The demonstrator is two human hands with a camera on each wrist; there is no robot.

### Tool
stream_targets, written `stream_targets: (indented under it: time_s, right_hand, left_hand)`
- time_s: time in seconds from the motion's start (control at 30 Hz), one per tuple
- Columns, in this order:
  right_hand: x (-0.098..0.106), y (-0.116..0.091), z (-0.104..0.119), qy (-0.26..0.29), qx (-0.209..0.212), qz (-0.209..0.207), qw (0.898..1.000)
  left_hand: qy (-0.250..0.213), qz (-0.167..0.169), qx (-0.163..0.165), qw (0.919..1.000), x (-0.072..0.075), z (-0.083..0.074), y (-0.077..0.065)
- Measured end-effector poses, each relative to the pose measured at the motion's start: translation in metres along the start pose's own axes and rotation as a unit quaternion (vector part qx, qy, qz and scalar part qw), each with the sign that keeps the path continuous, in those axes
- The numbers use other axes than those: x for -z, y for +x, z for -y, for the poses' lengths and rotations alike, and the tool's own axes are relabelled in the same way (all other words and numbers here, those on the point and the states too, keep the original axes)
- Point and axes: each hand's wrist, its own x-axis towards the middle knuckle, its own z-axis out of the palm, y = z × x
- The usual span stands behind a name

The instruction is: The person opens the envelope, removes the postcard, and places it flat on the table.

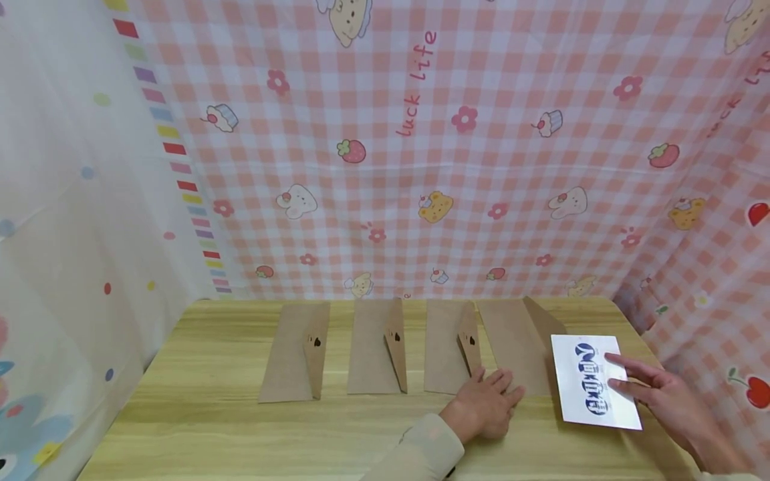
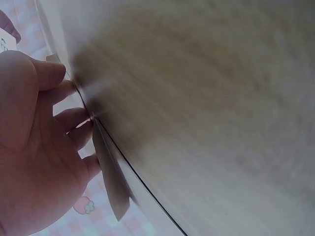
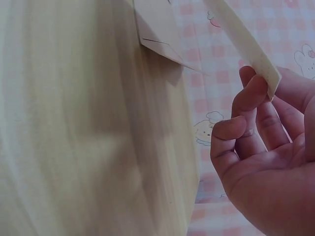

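Note:
In the head view my right hand (image 1: 668,401) pinches a white card (image 1: 592,381) with dark blue printing at its right edge. The card is held up at the right, overlapping the rightmost brown paper envelope (image 1: 511,341), whose flap (image 1: 544,317) stands raised. My left hand (image 1: 486,404) rests with its fingers loosely extended at the near edge of that envelope and the neighbouring envelope (image 1: 442,347). In the right wrist view the thumb and fingers grip the card's edge (image 3: 248,44). The left wrist view shows the fingertips at the tabletop beside a raised flap (image 2: 110,172).
Two more brown envelopes, a left one (image 1: 285,354) and a middle one (image 1: 369,347), lie in the row with flaps partly lifted. They rest on a wood-grain table (image 1: 240,441). A pink checked cloth (image 1: 385,167) hangs behind, and a white patterned cloth (image 1: 78,200) at the left.

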Motion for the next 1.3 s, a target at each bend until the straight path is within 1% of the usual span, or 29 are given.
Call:
stream_targets:
  time_s: [0.17, 0.43, 0.57, 0.73, 0.83, 0.93, 1.0, 1.07, 1.17, 1.2, 1.23, 1.3]
  right_hand:
    - [-0.003, -0.003, -0.003, 0.027, 0.01, 0.017, 0.999]
    - [-0.008, -0.008, -0.006, 0.019, 0.012, 0.016, 1.0]
    - [-0.012, -0.01, -0.007, 0.027, 0.029, 0.019, 0.999]
    - [-0.016, -0.012, -0.012, 0.049, 0.065, 0.047, 0.996]
    - [-0.017, -0.013, -0.016, 0.075, 0.089, 0.072, 0.991]
    - [-0.018, -0.014, -0.018, 0.107, 0.115, 0.101, 0.982]
    - [-0.019, -0.014, -0.019, 0.113, 0.126, 0.115, 0.979]
    - [-0.019, -0.015, -0.019, 0.112, 0.13, 0.125, 0.977]
    - [-0.018, -0.015, -0.019, 0.125, 0.121, 0.158, 0.972]
    - [-0.018, -0.015, -0.019, 0.137, 0.115, 0.175, 0.968]
    - [-0.018, -0.015, -0.019, 0.156, 0.107, 0.198, 0.962]
    - [-0.018, -0.015, -0.02, 0.191, 0.091, 0.242, 0.947]
  left_hand:
    - [-0.007, 0.0, -0.001, 1.0, 0.001, 0.001, 0.0]
    - [0.003, 0.002, -0.001, 1.0, 0.0, 0.001, 0.0]
    - [0.012, 0.0, -0.001, 0.9999, -0.001, 0.001, -0.001]
    - [0.018, 0.001, 0.001, 0.9998, -0.001, 0.001, -0.001]
    - [0.017, 0.003, 0.001, 0.9999, 0.0, 0.001, -0.001]
    - [0.014, 0.004, 0.001, 0.9999, 0.0, 0.001, -0.002]
    - [0.012, 0.003, 0.001, 0.9999, 0.0, 0.001, -0.002]
    - [0.009, 0.003, 0.002, 1.0, 0.001, 0.001, -0.003]
    - [0.007, 0.002, 0.002, 1.0, 0.001, 0.001, -0.003]
    - [0.007, 0.001, 0.002, 1.0, 0.001, 0.001, -0.003]
    - [0.008, 0.0, 0.002, 1.0, 0.001, 0.001, -0.003]
    - [0.011, -0.004, 0.002, 0.9999, 0.001, 0.001, -0.003]
